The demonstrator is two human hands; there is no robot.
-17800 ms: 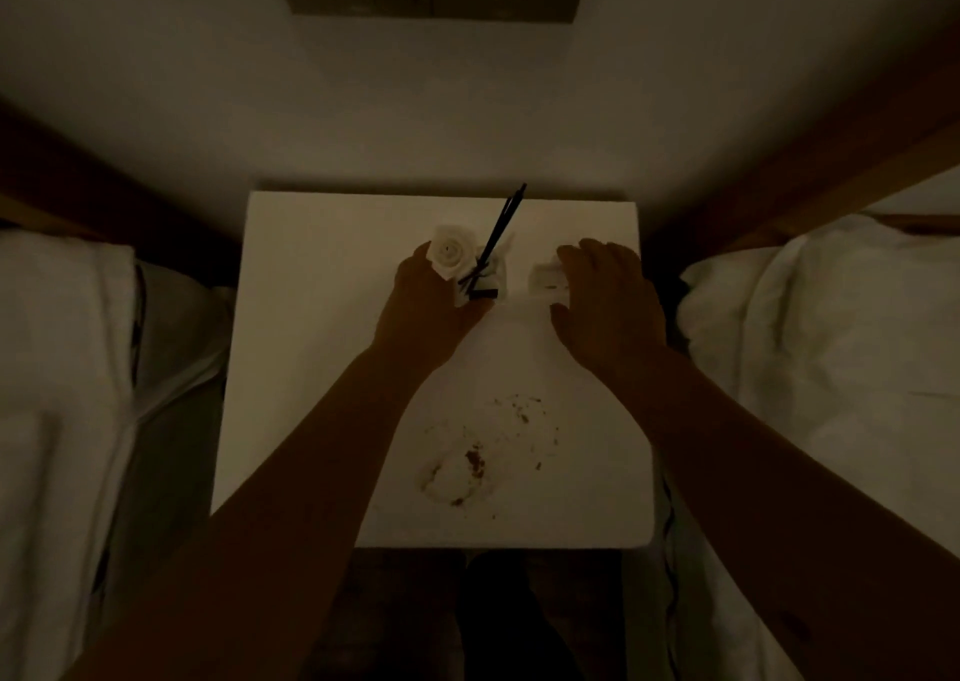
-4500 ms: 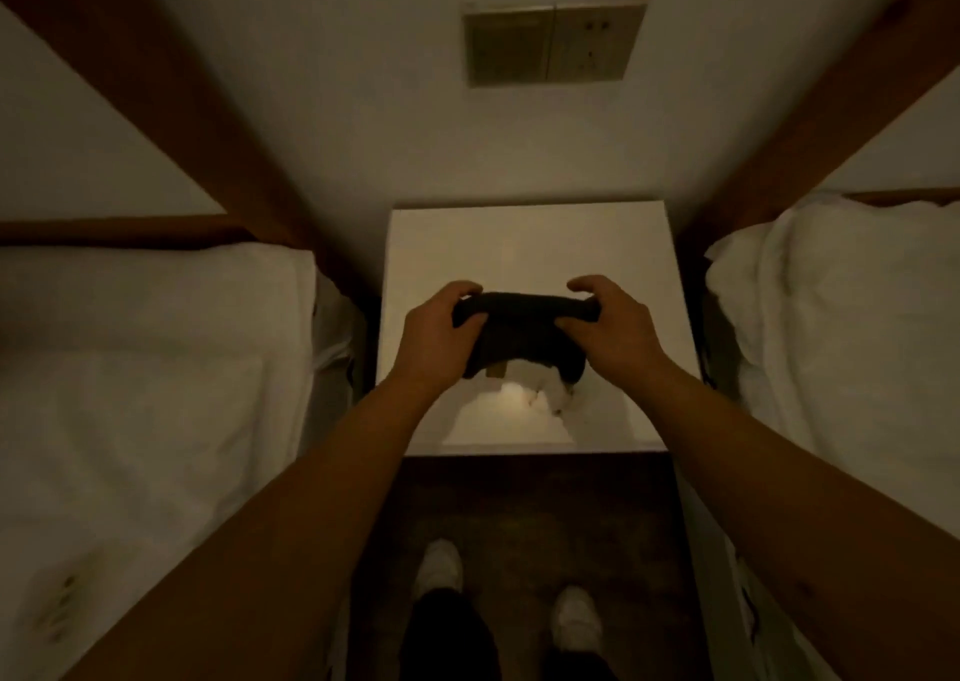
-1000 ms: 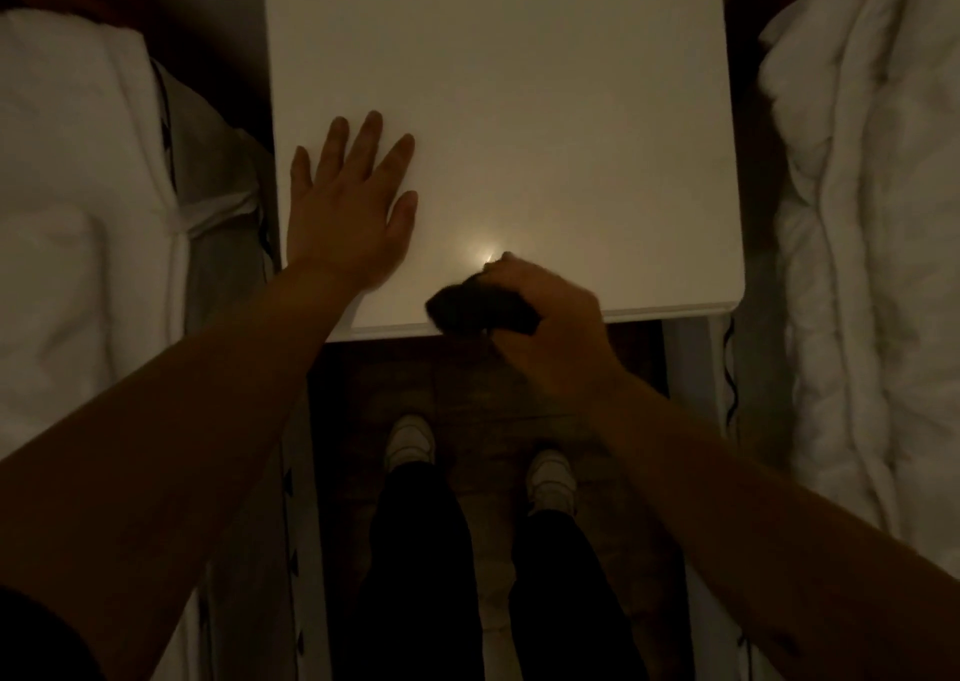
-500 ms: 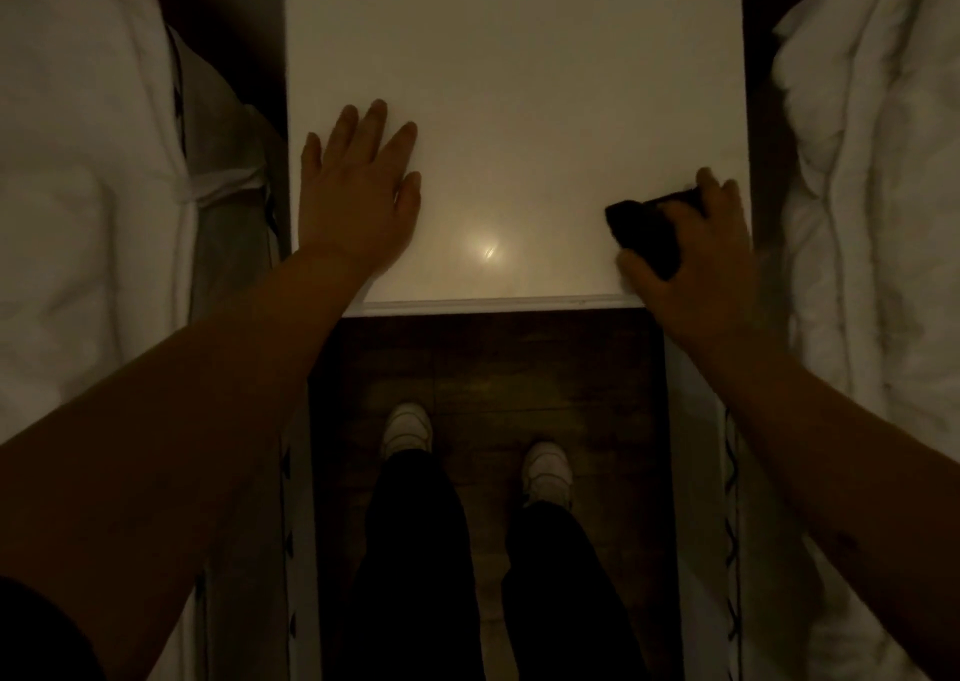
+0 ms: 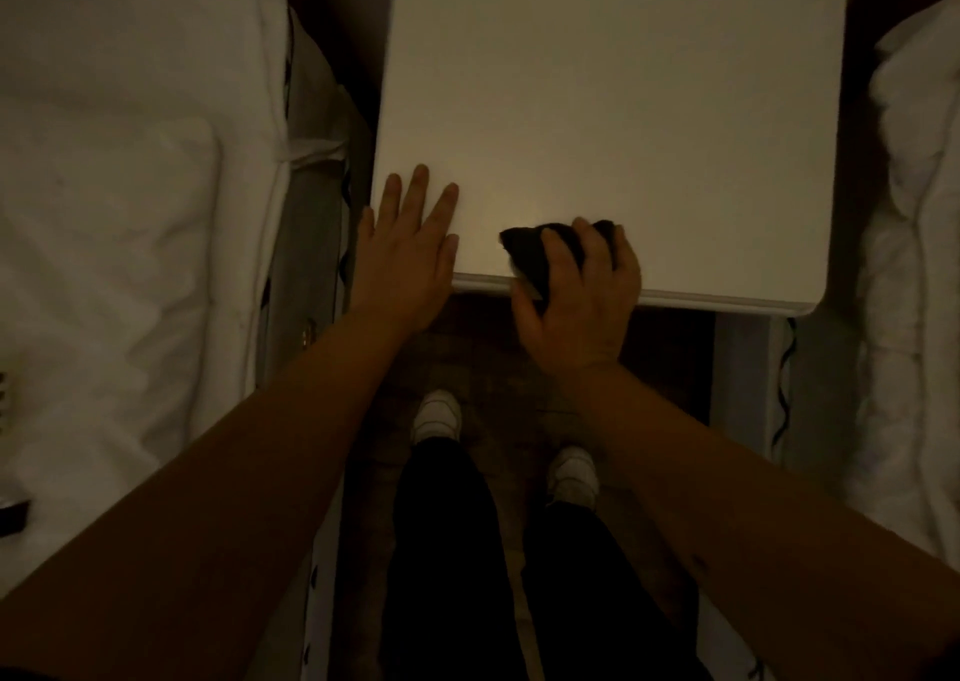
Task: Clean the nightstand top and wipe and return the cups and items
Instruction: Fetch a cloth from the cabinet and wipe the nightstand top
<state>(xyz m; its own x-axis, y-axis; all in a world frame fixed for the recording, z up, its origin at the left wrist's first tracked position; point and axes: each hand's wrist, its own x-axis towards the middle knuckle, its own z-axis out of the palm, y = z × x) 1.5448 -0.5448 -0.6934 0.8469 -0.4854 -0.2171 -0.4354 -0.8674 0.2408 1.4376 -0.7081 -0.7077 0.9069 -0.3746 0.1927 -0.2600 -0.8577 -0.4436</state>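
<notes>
Head view: right hand [image 5: 576, 296] fingers clutch dark cloth [image 5: 530, 254]; left hand [image 5: 405, 249] splayed flat on nightstand [image 5: 623, 109].

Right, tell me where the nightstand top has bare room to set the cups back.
The nightstand top is bare from its far edge down to the hands. Only the near edge is crowded: left hand flat at the near-left corner, right hand gripping the dark cloth mid-edge.

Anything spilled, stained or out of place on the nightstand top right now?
Nothing stands out. The visible nightstand top looks bare and unmarked. The left hand lies flat at its near left corner; the right hand grips a dark cloth at the front edge.
</notes>
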